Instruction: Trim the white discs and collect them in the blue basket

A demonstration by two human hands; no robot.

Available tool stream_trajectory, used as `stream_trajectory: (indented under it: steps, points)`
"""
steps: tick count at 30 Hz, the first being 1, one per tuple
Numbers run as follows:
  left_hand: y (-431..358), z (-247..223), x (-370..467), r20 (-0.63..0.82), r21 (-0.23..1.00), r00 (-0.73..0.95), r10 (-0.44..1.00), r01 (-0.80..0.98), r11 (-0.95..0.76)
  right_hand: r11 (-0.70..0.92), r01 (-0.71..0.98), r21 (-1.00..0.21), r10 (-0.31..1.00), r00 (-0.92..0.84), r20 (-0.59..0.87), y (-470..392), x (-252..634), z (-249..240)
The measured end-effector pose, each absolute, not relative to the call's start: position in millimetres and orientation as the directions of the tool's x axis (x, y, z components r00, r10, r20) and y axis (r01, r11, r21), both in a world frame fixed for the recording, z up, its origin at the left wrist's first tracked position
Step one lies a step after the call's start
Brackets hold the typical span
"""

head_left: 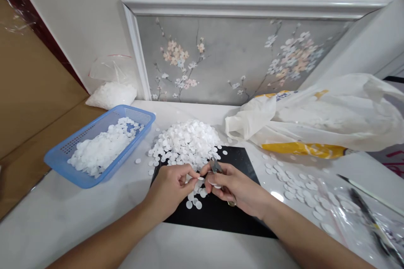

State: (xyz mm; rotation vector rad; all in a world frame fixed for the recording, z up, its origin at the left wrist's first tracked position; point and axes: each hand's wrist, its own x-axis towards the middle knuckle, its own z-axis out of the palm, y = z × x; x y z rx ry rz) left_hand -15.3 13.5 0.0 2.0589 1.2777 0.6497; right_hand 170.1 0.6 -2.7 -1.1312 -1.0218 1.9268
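Left hand pinches a white plastic disc; right hand grips small nippers: apparently trimming, which calls for steady alignment.

White plastic bag: lettering too blurred to read | right edge: pink marks, unreadable

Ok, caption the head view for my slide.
Left hand pinching white disc, right hand holding metal tool, above black mat.
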Motion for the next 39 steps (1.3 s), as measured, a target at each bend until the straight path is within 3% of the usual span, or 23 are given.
stream_trajectory:
  steps: [4,8,12,17,24,31,34,39]
  points:
    - [11,1,-17,0.202,0.636,0.509,0.837,0.581,-0.507,-0.474,-0.13,-0.871,0.812,-0.446,-0.376,1,170,-6]
    - [10,0,-19,0.212,0.586,0.571,0.793,0.576,-0.571,-0.438,-0.107,-0.892,0.821,-0.451,-0.349,1,170,-7]
    - [12,5,-18,0.101,0.578,0.558,0.824,0.641,-0.505,-0.425,-0.112,-0.898,0.836,-0.428,-0.343,1,170,-7]
    - [12,10,-15,-0.103,0.479,0.53,0.842,0.768,-0.425,-0.442,-0.135,-0.887,0.851,-0.376,-0.367,1,170,-5]
    - [11,5,-16,-0.15,0.429,0.509,0.848,0.806,-0.408,-0.419,-0.126,-0.899,0.867,-0.35,-0.355,2,172,-6]
    - [13,6,-17,-0.106,0.545,0.509,0.854,0.748,-0.378,-0.352,-0.056,-0.934,0.891,-0.326,-0.316,4,172,-8]
    - [14,8,-17,-0.129,0.699,0.411,0.902,0.683,-0.212,-0.317,-0.01,-0.948,0.901,-0.316,-0.298,3,171,-10]
    - [15,10,-15,-0.278,0.918,0.398,0.874,0.379,0.119,-0.249,-0.019,-0.968,0.92,-0.316,-0.231,1,169,-8]
